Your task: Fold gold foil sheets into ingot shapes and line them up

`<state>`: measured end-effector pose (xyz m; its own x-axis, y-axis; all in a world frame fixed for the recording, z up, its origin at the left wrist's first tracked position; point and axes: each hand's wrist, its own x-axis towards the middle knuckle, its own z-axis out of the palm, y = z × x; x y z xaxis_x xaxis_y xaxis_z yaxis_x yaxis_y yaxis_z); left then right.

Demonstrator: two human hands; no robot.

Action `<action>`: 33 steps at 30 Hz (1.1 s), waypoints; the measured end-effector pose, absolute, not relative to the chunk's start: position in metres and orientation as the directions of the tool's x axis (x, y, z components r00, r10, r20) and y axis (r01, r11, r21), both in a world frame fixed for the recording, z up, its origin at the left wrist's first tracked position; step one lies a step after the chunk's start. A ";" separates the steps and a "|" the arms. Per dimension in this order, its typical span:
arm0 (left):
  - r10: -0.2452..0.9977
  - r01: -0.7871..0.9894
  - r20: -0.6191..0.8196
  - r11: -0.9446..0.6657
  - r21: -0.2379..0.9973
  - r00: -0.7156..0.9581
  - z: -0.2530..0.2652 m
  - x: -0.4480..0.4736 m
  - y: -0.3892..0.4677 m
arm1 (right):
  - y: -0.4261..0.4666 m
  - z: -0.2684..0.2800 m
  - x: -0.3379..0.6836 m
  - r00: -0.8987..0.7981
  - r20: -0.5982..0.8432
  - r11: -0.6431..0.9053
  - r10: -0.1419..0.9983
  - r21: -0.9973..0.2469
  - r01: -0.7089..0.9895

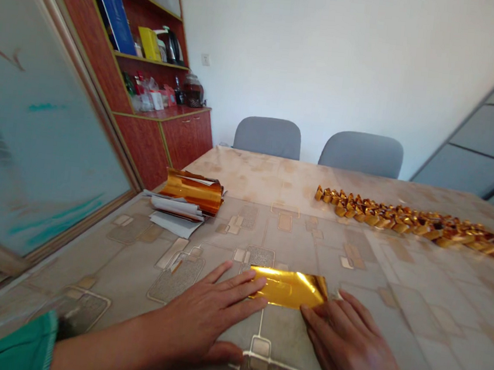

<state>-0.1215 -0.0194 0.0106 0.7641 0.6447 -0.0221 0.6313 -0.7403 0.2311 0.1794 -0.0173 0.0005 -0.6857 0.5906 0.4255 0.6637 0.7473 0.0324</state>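
Note:
A strip of shiny gold foil paper lies flat on the patterned tablecloth in front of me. My left hand rests with spread fingers, the fingertips pressing on the strip's left end. At the strip's right end, my right hand has its fingers bent together on the near right corner. Part of that corner is hidden under the fingers. Farther left sits a loose stack of curled gold foil sheets with white undersides. Toward the back right, many small folded gold foil pieces are lined up in rows.
The table stretches away to two grey chairs at its far side. A red-brown shelf cabinet stands at the back left, holding bottles, boxes and a kettle. Beside the table on the left is a frosted glass door.

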 end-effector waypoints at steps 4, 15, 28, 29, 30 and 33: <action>0.677 0.663 0.005 -0.722 0.198 0.736 0.008 -0.130 -0.023 | -0.017 -0.002 0.176 -0.689 0.414 0.745 0.595 0.038 0.666; 0.630 0.605 0.080 -0.768 0.208 0.772 0.020 -0.110 -0.016 | -0.016 -0.007 0.139 -0.690 0.345 0.717 0.636 0.066 0.694; 0.583 0.588 0.258 -0.806 0.066 0.770 0.011 -0.106 -0.003 | -0.009 0.004 0.187 -0.694 0.401 0.772 0.598 -0.056 0.633; 0.576 0.587 0.268 -0.808 0.045 0.773 0.010 -0.101 -0.002 | -0.009 0.003 0.187 -0.692 0.388 0.769 0.608 -0.074 0.634; 0.570 0.585 0.260 -0.811 0.027 0.779 0.008 -0.097 -0.002 | -0.008 0.002 0.187 -0.691 0.369 0.764 0.622 -0.090 0.639; 0.586 0.597 0.190 -0.802 0.000 0.788 0.007 -0.084 -0.005 | -0.009 0.000 0.184 -0.694 0.290 0.741 0.659 -0.091 0.665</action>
<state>-0.0836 -0.0054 0.0068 0.7877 0.5861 0.1898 0.5969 -0.8023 0.0000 0.1840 -0.0087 0.0003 -0.6941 0.6588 0.2902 0.6653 0.7410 -0.0911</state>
